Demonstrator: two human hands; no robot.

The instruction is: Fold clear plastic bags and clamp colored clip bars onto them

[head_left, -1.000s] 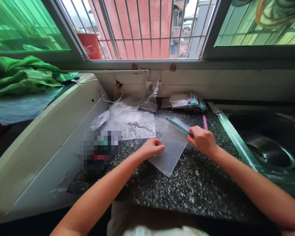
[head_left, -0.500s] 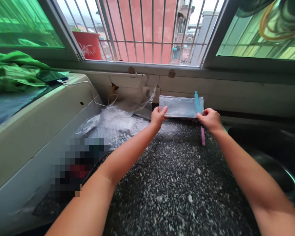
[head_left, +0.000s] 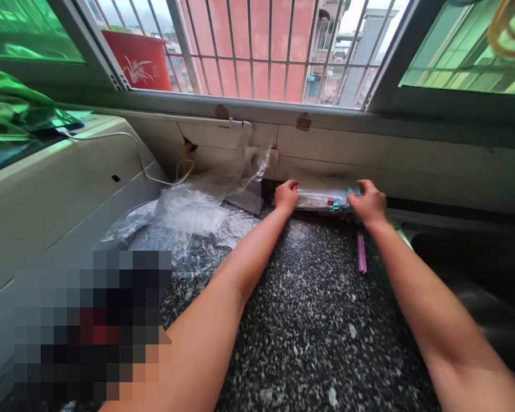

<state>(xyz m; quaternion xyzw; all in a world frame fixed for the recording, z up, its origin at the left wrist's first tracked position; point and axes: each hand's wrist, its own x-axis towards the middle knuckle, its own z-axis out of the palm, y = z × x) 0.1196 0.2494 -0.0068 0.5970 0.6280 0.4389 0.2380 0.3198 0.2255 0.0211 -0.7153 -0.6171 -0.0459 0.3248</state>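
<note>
Between my two hands a clear plastic pouch (head_left: 315,197) is stretched low over the far part of the counter, blurred by motion. My left hand (head_left: 286,195) is closed on its left end, the thumb and fingers pinched together. On the other end my right hand (head_left: 370,201) pinches the pouch's right edge. A bit of light blue shows at its fingertips, too smeared to make out. Small pink and teal pieces (head_left: 335,203) show through or beside the pouch; I cannot tell which. A pink plastic stick (head_left: 361,253) lies on the speckled counter (head_left: 300,320), below my right hand.
Crumpled clear plastic sheeting (head_left: 193,220) covers the counter's left back. A white cable (head_left: 107,136) runs down from the ledge (head_left: 64,154). To the right is a dark sink (head_left: 467,269). A tiled wall (head_left: 347,149) and barred window stand behind; pixelated items fill the lower left.
The pouch has tipped from facing me to lying flatter and lower. The light blue stick that stood upright by my right hand no longer shows clearly. The view has shifted slightly.
</note>
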